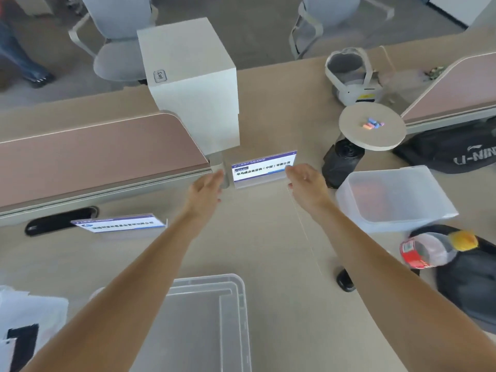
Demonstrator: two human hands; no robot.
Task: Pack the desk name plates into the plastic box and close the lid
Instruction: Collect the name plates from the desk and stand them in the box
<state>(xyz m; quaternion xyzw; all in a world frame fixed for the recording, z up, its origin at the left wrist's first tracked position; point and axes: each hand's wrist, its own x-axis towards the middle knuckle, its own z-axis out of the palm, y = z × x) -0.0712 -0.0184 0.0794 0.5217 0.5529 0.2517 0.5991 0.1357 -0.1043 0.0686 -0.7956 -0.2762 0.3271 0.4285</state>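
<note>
Nearest, well short of the standing name plate: translucent plastic box, cut off by the lower edge, partly under the left forearm. Between it and the plate, bare desk top, with open room either side of the arms. Left of the plate and nearer: second name plate, leaning back, beside a black cable slot. Right of the plate and nearer: another translucent container, then a bottle lying against a black bag.

Flanking the plate, left hand and right hand, both with fingers straight and loosely together, palms turned inward, gripping nothing. Left fingertips just off the plate's left edge, with a narrow gap; right fingertips at its right edge, touching or not, cannot tell.

Behind the plate to the left, the end of a pink partition and a white cube box. Behind to the right, a black roll under a round board.
</note>
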